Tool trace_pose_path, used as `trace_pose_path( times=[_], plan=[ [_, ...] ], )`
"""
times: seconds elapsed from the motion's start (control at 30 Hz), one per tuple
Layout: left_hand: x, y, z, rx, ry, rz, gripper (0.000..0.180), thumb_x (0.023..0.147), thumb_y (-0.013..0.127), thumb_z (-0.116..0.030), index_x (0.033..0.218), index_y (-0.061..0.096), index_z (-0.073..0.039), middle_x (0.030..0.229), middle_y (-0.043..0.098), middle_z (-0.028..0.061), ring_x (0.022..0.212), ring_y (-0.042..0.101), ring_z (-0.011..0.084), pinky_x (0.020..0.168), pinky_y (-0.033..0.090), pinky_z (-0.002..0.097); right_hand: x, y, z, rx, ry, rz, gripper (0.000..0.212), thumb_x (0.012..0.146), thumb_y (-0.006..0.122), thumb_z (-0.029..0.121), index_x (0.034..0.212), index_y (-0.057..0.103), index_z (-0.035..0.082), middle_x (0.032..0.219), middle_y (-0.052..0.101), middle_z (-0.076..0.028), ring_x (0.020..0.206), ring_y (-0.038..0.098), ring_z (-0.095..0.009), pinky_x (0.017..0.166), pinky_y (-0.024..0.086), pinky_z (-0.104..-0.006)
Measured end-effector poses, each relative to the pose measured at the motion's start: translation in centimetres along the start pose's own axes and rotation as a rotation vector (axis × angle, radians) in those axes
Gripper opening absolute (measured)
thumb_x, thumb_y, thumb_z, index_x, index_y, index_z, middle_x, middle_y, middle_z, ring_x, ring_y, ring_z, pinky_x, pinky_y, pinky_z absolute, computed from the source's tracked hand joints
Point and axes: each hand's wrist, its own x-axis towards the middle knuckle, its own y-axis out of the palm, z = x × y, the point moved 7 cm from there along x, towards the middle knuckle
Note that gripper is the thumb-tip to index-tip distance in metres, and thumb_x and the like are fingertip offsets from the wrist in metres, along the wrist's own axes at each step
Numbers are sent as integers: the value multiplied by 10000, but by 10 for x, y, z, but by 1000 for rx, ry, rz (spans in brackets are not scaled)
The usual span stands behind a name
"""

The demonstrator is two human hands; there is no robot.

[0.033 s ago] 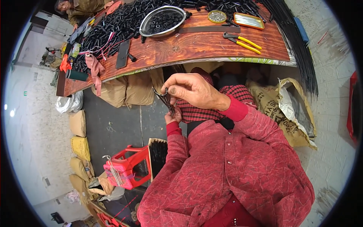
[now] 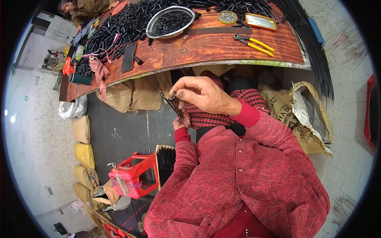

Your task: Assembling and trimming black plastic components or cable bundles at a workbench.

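Note:
My right hand, in a red sleeve, is closed in a pinch in front of the table edge. Thumb and forefinger meet at a small dark ring-like piece at the upper end of some thin dark strands. Lower down, my left hand is wrapped round the same strands, its fingers partly hidden behind them. The strands' upper ends fan out to the left of my right fingertips. Whether the ring-like piece is separate or a bent strand end, I cannot tell.
On the wooden table lie heaped black tubular parts, a metal bowl of black rings, yellow-handled pliers and a phone. A red stool stands left, a sack right. Another person is far left.

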Motion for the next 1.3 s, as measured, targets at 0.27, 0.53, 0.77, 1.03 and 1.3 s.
trace_pose_path(
  times=[0.27,0.53,0.77,1.03,1.3],
  plan=[
    [-8,-1,2,-21,18,-33,284,840,442,-71,1046,541,97,957,603,222,852,626,337,691,579,348,-2,-7,-2,56,-36,-45,242,975,550,190,1046,603,-35,854,648,-61,728,653,-108,655,512,-252],
    [-6,1,-5,36,41,-6,261,860,441,-80,1019,539,103,925,606,206,832,629,322,701,566,358,-1,-9,-6,130,-19,-37,209,953,581,132,1053,588,-52,896,658,-77,784,663,-121,706,535,-250],
    [-10,2,1,8,28,58,254,859,466,-77,1024,542,100,914,606,197,816,621,316,710,553,377,-4,-17,-2,34,-37,-106,221,958,560,146,1038,587,-58,899,660,-79,770,657,-108,697,533,-245],
    [-3,-5,-16,166,140,96,250,887,487,-106,999,576,99,877,619,197,772,608,300,697,548,374,-7,-23,-6,-7,-10,-141,280,969,561,202,1104,579,-43,965,633,-72,793,653,-123,733,532,-254],
    [12,-13,-31,69,80,43,260,931,466,-137,978,587,88,901,640,190,754,620,297,701,558,379,-8,-29,-9,15,-6,-264,151,907,635,106,948,599,-36,782,654,-35,691,641,-67,622,520,-217]
  ],
)
